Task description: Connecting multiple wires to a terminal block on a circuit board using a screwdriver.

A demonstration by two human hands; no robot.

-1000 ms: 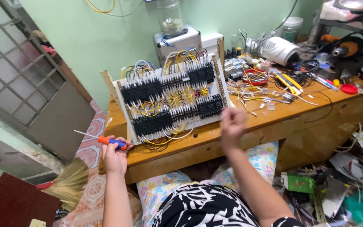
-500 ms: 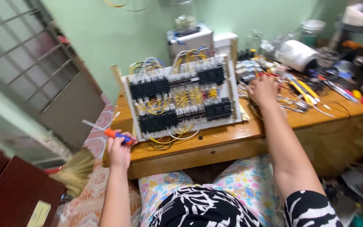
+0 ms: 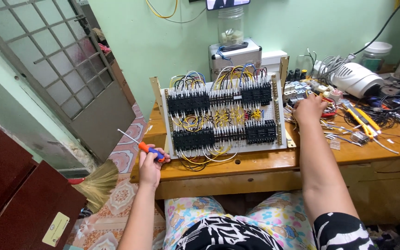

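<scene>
Cluttered with loose wires (image 3: 343,134) and tools, the wooden counter (image 3: 255,166) carried a tilted wiring panel (image 3: 225,118) at its middle. While the left hand (image 3: 150,164) gripped an orange-and-blue screwdriver (image 3: 143,146) at the counter's left edge, its tip could have snagged the panel's yellow leads. The right hand (image 3: 309,109), fingers curled, reached into the wires and small parts beside the panel and might have knocked them off; whether it held anything I could not tell.

Bright, even daylight; sharp, wide-angle edges.

The right hand (image 3: 309,109) hides whatever its fingers touch among the loose wires (image 3: 336,129).
</scene>
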